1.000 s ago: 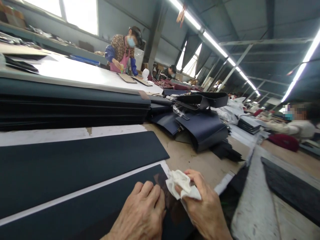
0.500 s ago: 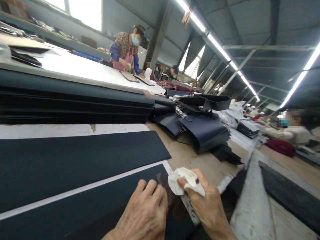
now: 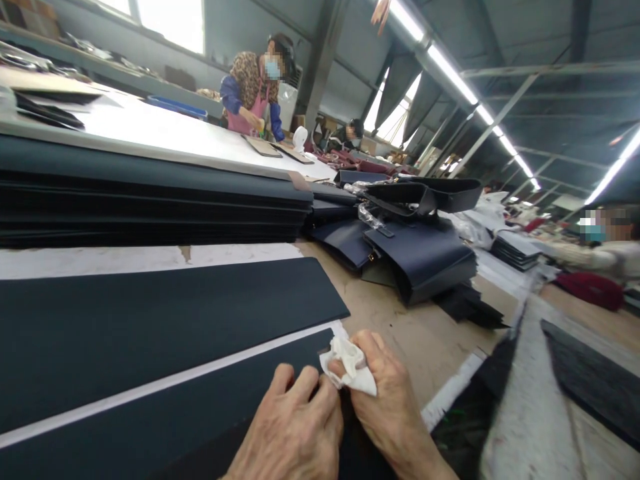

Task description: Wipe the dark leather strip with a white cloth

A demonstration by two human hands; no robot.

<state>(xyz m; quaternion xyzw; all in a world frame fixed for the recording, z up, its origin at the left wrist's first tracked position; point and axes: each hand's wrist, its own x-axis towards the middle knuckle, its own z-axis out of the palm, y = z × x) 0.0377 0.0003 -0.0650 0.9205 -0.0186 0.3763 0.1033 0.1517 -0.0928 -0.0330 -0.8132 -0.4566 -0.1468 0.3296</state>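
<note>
No writing or label can be read anywhere. The right hand (image 3: pixel 387 400) pinches a crumpled white cloth (image 3: pixel 347 363), soft and wrinkled, against the right end of the near dark panel (image 3: pixel 165 420), a long flat strip with a matte grain. The left hand (image 3: pixel 290 430) lies flat on that panel, fingers spread narrowly, touching the cloth. A second matching panel (image 3: pixel 165 320) lies just beyond. Farther right sit smooth navy bags (image 3: pixel 420 257) on the worn tan table (image 3: pixel 400 320).
</note>
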